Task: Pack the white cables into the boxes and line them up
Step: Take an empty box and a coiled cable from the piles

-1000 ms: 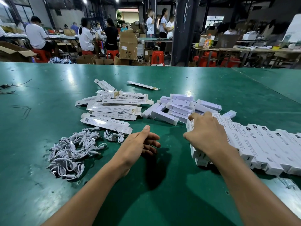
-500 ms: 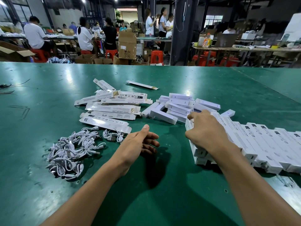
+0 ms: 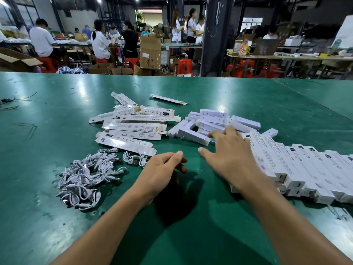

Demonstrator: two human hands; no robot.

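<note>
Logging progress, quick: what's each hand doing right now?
Left hand: open, loosely curled, holding nothing.
Right hand: open, fingers spread, holding nothing.

This is a packing workshop on a factory floor: a long green table carries heaps of flat white boxes and white cables, while beyond its far edge people sit on red stools at other work tables among stacked cardboard cartons.
</note>
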